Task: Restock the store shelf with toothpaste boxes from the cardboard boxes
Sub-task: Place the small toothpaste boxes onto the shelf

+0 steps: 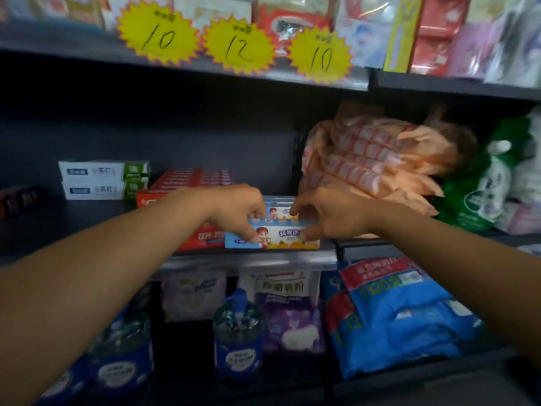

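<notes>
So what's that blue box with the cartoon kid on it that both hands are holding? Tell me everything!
The light-blue cardboard toothpaste box with a cartoon child is long and flat-sided, with oranges pictured along its lower right and a white panel of printed characters. It lies lengthwise at the front edge of the dark middle shelf, facing outward. The left hand pinches its left end and the right hand its right end. A similar box sits just behind it.

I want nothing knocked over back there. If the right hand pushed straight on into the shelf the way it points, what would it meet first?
Probably the second cartoon box lying just behind the front box that both the right hand and left hand hold. Beyond it seems only the dark back panel, though depth is unclear.
</notes>
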A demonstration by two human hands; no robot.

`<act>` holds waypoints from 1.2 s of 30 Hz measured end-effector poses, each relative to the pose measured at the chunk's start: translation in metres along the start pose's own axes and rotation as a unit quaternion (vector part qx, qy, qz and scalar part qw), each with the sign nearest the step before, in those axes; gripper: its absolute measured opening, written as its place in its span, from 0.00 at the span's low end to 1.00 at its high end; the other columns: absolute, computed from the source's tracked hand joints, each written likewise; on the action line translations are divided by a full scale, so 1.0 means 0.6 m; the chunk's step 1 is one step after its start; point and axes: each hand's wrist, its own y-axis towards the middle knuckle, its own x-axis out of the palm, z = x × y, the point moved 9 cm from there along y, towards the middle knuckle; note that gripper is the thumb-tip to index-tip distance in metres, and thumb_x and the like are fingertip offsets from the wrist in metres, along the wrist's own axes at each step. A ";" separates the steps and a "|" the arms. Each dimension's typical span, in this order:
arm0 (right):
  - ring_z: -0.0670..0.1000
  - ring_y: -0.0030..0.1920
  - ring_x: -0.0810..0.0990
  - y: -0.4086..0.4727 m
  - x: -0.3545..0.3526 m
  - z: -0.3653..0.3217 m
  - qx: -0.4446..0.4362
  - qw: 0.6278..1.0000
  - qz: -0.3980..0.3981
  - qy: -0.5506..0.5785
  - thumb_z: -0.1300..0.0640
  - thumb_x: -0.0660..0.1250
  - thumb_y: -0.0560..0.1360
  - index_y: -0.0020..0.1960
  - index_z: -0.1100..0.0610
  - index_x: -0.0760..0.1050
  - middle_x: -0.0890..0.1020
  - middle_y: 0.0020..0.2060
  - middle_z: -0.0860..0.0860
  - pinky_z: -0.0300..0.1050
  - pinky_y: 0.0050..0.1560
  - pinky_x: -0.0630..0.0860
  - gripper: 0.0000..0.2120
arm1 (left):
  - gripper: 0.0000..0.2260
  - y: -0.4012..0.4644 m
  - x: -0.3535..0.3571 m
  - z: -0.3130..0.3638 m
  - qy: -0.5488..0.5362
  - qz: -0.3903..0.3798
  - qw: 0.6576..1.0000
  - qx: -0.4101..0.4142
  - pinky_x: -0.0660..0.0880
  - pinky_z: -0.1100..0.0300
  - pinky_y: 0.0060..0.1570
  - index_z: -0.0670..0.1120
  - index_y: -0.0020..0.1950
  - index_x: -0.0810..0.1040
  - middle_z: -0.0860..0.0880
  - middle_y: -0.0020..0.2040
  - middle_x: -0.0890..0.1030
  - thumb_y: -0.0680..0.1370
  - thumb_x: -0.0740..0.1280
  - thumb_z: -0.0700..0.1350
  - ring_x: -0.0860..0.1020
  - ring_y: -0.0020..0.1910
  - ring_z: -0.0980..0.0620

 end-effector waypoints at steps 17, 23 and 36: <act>0.51 0.54 0.73 0.121 0.094 0.183 0.064 0.997 -0.046 -0.015 0.55 0.74 0.71 0.60 0.56 0.75 0.75 0.57 0.53 0.41 0.50 0.68 0.19 | 0.25 0.206 0.061 -0.047 -0.017 -0.011 0.998 -0.067 0.74 0.55 0.57 0.42 0.66 0.74 0.47 0.61 0.77 0.72 0.74 0.49 0.75 0.57 0.48; 0.53 0.61 0.71 0.151 0.124 0.219 0.075 0.995 -0.058 -0.043 0.55 0.72 0.73 0.64 0.55 0.73 0.73 0.61 0.54 0.39 0.51 0.64 0.21 | 0.23 0.249 0.085 -0.066 -0.020 -0.011 0.997 -0.072 0.74 0.56 0.53 0.44 0.66 0.75 0.47 0.60 0.77 0.73 0.73 0.47 0.76 0.55 0.49; 0.56 0.61 0.72 0.197 0.143 0.252 0.100 0.990 -0.015 -0.097 0.54 0.71 0.71 0.64 0.53 0.73 0.74 0.61 0.55 0.49 0.59 0.72 0.22 | 0.17 0.268 0.058 -0.094 0.021 0.077 0.993 -0.084 0.77 0.55 0.54 0.46 0.58 0.80 0.48 0.56 0.80 0.70 0.76 0.42 0.78 0.53 0.49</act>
